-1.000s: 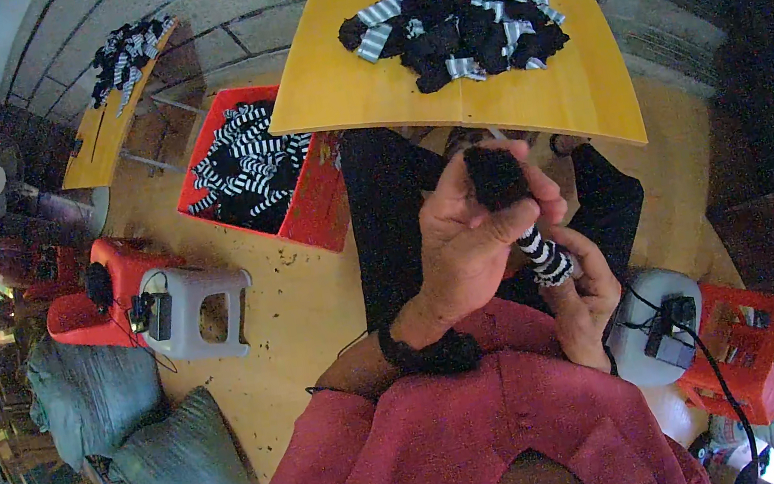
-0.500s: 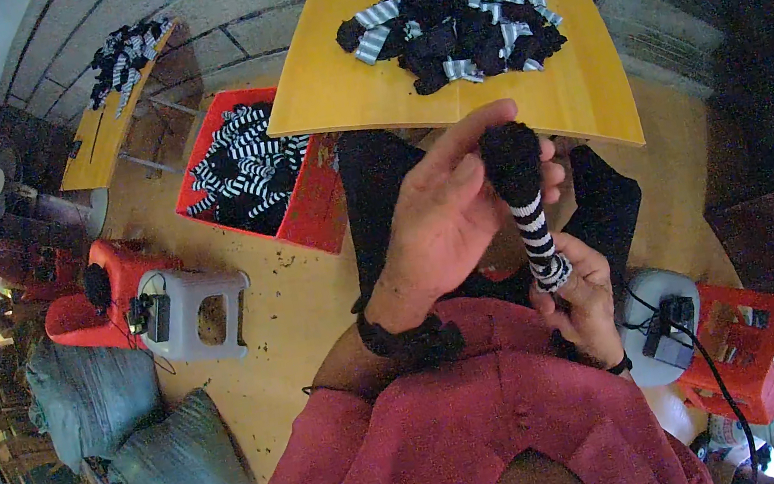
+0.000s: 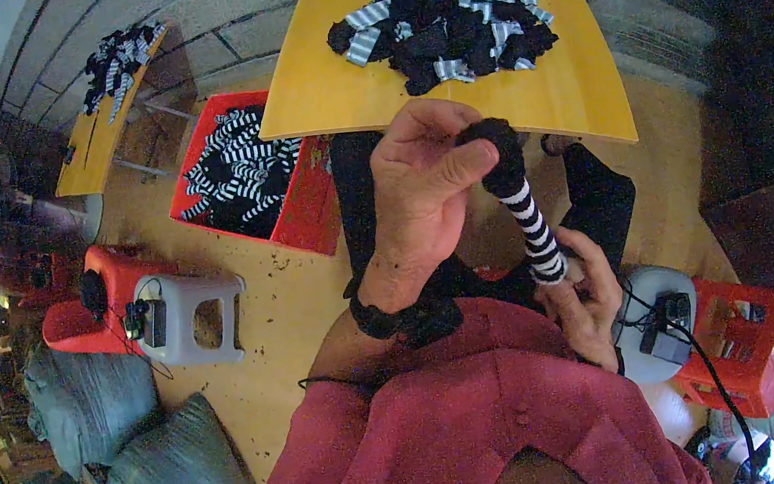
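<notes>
A sock-like knit tube (image 3: 535, 227) spans the space between my two hands, above my lap. Its upper end is a fuzzy black bulb; below that it carries black and white stripes. My left hand (image 3: 424, 185) pinches the edge of the black end between thumb and fingers. Lower down, my right hand (image 3: 582, 297) is closed around the bottom of the striped part, where the knit bunches up. What lies inside the tube is hidden.
Ahead, a yellow table (image 3: 323, 90) bears a pile of black and striped knit pieces (image 3: 439, 26). A red crate (image 3: 306, 209) to the left holds more. Plastic stools (image 3: 192, 319) and stuffed sacks (image 3: 182, 482) stand at left; another red crate (image 3: 744, 353) sits at right.
My left hand has gone from loosely cupping the black end with fingers spread to pinching its edge. The view has shifted slightly, and my right hand keeps its hold at the bottom.
</notes>
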`<state>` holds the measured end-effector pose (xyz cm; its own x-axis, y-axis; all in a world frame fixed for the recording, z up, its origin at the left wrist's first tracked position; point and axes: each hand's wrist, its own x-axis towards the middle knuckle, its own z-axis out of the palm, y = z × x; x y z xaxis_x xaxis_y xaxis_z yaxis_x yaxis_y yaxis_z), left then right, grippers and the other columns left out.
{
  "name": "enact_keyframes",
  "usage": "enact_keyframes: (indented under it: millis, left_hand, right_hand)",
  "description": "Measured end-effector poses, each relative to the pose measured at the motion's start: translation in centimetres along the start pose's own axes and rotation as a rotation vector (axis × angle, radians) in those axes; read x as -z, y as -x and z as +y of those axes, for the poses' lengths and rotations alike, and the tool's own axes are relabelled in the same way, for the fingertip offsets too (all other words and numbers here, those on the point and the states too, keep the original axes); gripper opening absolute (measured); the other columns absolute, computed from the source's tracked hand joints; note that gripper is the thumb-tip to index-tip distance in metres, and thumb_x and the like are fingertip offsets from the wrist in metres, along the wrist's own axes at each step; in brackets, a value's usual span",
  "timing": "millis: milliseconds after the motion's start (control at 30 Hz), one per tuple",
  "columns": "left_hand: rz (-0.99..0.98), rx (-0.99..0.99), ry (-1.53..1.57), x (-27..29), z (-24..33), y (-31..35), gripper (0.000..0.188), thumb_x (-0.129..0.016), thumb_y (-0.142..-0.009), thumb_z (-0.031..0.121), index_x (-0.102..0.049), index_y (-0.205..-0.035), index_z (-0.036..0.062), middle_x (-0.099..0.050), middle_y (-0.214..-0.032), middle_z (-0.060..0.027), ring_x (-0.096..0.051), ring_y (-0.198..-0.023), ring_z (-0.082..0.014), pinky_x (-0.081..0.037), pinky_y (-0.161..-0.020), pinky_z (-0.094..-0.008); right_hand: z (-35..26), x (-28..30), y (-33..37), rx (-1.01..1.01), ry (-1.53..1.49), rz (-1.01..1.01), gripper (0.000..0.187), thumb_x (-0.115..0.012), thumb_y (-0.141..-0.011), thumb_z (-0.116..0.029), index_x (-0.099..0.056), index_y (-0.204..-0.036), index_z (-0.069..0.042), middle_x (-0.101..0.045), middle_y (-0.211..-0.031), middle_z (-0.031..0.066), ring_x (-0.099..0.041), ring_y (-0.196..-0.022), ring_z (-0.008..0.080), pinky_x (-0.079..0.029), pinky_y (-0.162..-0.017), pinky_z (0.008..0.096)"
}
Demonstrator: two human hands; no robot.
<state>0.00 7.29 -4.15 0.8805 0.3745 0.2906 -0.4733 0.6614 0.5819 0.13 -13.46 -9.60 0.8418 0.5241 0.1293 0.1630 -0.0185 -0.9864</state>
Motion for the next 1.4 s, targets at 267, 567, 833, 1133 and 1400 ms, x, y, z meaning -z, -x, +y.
enact_keyframes:
  millis: [267, 567, 833, 1133, 1400]
  left_hand:
    - [0.167, -0.132, -0.100, -0.1, 0.3, 0.3, 0.023, -0.067, -0.073, -0.009, -0.055, -0.090, 0.0005, -0.059, -0.088, -0.0062, -0.058, -0.079, -0.0134, -0.049, -0.076, -0.0253]
    - [0.145, -0.006, -0.127, -0.5, 0.3, 0.3, 0.026, -0.067, -0.077, 0.000, -0.055, -0.100, -0.0006, -0.060, -0.098, -0.0096, -0.061, -0.088, -0.0188, -0.050, -0.079, -0.0307]
    - [-0.052, 0.156, 0.082, -0.2, -0.9, 0.7, 0.027, -0.061, -0.084, 0.010, -0.049, -0.107, 0.0027, -0.060, -0.098, -0.0160, -0.062, -0.084, -0.0274, -0.052, -0.076, -0.0364]
    - [0.007, 0.133, 0.125, -1.8, -3.3, 2.4, 0.029, -0.057, -0.089, 0.019, -0.048, -0.113, 0.0061, -0.054, -0.085, -0.0050, -0.048, -0.069, -0.0158, -0.040, -0.065, -0.0310]
    - [0.042, 0.162, 0.190, -1.8, -4.2, 3.2, 0.027, -0.053, -0.091, 0.019, -0.048, -0.115, 0.0072, -0.051, -0.082, -0.0030, -0.044, -0.066, -0.0143, -0.037, -0.062, -0.0299]
  right_hand:
    - [2.1, 0.6, 0.3, 0.136, 0.111, 0.012, 0.035, -0.051, -0.087, -0.003, -0.046, -0.122, -0.002, -0.062, -0.077, 0.0061, -0.047, -0.053, 0.0046, -0.034, -0.045, 0.0184]
    - [1.4, 0.8, 0.2, -0.020, -0.086, -0.112, 0.039, -0.054, -0.087, -0.006, -0.044, -0.125, -0.002, -0.061, -0.080, 0.0079, -0.047, -0.052, 0.0063, -0.033, -0.041, 0.0198]
    - [0.2, 0.3, 0.3, -0.195, -0.291, -0.127, 0.036, -0.050, -0.087, -0.005, -0.047, -0.123, -0.001, -0.057, -0.067, 0.0040, -0.050, -0.052, 0.0080, -0.037, -0.046, 0.0216]
    - [1.5, -1.4, 0.7, 0.015, 0.005, 0.156, 0.046, -0.058, -0.082, -0.001, -0.046, -0.126, -0.002, -0.062, -0.077, 0.0054, -0.058, -0.071, 0.0119, -0.047, -0.062, 0.0255]
    - [-0.3, -0.7, -0.2, -0.367, -0.663, -0.064, 0.049, -0.058, -0.083, -0.006, -0.040, -0.128, -0.001, -0.063, -0.084, 0.0087, -0.052, -0.058, 0.0086, -0.036, -0.044, 0.0187]
